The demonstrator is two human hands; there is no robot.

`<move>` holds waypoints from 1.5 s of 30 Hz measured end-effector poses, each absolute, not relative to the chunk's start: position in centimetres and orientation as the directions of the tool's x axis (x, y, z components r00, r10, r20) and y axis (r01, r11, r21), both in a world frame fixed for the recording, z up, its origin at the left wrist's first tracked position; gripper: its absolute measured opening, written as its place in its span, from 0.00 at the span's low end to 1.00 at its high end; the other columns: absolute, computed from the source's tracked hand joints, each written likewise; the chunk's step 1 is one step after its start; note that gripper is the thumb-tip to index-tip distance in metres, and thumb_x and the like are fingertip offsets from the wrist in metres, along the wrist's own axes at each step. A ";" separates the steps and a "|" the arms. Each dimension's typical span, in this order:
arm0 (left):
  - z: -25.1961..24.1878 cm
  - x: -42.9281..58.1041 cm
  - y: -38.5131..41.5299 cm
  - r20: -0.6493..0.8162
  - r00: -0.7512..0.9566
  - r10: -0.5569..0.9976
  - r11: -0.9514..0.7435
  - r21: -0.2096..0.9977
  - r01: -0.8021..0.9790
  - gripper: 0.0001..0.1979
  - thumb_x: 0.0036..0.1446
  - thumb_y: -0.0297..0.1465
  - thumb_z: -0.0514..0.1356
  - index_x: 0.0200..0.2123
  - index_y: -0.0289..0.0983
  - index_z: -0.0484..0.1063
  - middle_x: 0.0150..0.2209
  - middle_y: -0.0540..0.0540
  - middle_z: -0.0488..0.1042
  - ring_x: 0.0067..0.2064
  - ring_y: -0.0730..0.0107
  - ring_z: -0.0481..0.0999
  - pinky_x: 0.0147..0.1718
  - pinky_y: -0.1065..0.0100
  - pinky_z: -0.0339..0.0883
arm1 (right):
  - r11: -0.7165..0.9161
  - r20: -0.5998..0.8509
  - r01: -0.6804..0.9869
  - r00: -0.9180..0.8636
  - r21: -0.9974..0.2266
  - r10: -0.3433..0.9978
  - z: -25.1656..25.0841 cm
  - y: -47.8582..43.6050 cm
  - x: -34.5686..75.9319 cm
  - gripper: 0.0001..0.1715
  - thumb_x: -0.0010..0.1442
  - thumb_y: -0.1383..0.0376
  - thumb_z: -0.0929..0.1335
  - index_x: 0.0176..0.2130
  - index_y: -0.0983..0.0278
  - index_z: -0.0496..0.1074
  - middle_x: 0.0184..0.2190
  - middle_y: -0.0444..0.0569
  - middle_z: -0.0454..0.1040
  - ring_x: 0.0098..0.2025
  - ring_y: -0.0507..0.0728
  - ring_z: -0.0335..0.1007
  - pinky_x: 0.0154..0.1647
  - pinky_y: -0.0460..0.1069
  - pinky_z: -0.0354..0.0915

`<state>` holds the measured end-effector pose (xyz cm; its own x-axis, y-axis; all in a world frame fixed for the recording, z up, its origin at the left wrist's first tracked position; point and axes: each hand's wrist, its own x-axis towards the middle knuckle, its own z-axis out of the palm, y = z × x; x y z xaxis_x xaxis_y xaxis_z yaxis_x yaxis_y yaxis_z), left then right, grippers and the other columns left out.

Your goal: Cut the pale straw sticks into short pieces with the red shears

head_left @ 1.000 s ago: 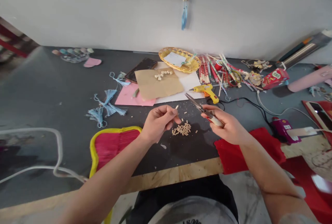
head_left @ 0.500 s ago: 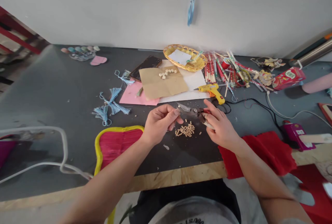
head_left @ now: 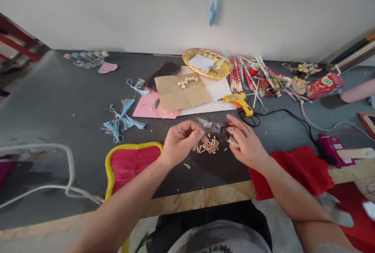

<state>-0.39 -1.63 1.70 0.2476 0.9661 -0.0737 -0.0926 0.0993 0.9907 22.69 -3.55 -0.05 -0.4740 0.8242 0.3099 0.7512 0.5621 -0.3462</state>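
Note:
My right hand [head_left: 247, 141] is wrapped round the handles of a pair of pruning shears [head_left: 215, 127]. The blades point left and stand apart, reaching over the fingertips of my left hand [head_left: 183, 139]. That hand is closed in a pinch right at the blades; what it pinches is too small and covered to make out. On the dark tabletop just below the shears lies a pile of short cut wooden pieces [head_left: 209, 146]. Several pale beads [head_left: 187, 81] rest on a brown paper sheet [head_left: 181, 100] behind my hands.
A yellow glue gun [head_left: 238, 100] lies behind my right hand, its black cable running right. Farther back are a wicker basket [head_left: 218, 74] and wrapped sticks. Blue tassels [head_left: 125, 116] and a yellow-edged pink piece [head_left: 129, 167] lie left, red cloth [head_left: 299, 171] right.
My left fingertips and the shears have come closer together, with the blades now over the fingers. The pale bit seen at my left fingertips earlier is no longer distinct. The view has shifted slightly.

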 end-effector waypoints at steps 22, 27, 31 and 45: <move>2.6 -0.5 -1.7 -0.234 0.515 0.824 0.429 0.853 -0.299 0.13 0.54 0.37 0.65 0.27 0.33 0.70 0.18 0.48 0.75 0.12 0.86 0.53 0.10 0.80 0.41 | 0.528 0.137 0.777 -0.515 -0.343 0.846 0.0 -3.3 22.7 0.36 0.59 0.70 0.63 0.65 0.66 0.50 0.53 0.60 0.68 0.53 0.65 0.64 0.51 0.60 0.65; 2.8 -0.7 -1.4 -0.285 0.624 0.728 0.578 0.745 -0.335 0.12 0.51 0.35 0.66 0.26 0.33 0.71 0.15 0.49 0.73 0.11 0.86 0.49 0.09 0.79 0.37 | 0.540 0.124 0.750 -0.538 -0.381 0.834 0.3 -3.3 22.8 0.38 0.59 0.70 0.63 0.65 0.65 0.49 0.54 0.59 0.67 0.52 0.65 0.63 0.51 0.62 0.64; 2.9 -0.8 -1.4 -0.302 0.681 0.668 0.642 0.696 -0.321 0.11 0.51 0.35 0.66 0.25 0.33 0.72 0.15 0.48 0.72 0.10 0.86 0.48 0.08 0.79 0.35 | 0.548 0.131 0.741 -0.544 -0.389 0.829 0.3 -3.4 22.9 0.40 0.55 0.72 0.63 0.65 0.65 0.50 0.51 0.58 0.68 0.52 0.65 0.64 0.50 0.61 0.65; 2.4 -0.1 -1.8 -0.088 0.231 0.969 0.083 0.996 0.030 0.08 0.54 0.31 0.63 0.29 0.34 0.68 0.25 0.46 0.78 0.16 0.82 0.64 0.17 0.77 0.59 | 0.442 0.115 0.842 -0.428 -0.309 0.896 0.0 -3.0 23.0 0.37 0.56 0.73 0.61 0.64 0.66 0.52 0.49 0.59 0.69 0.51 0.64 0.64 0.50 0.60 0.65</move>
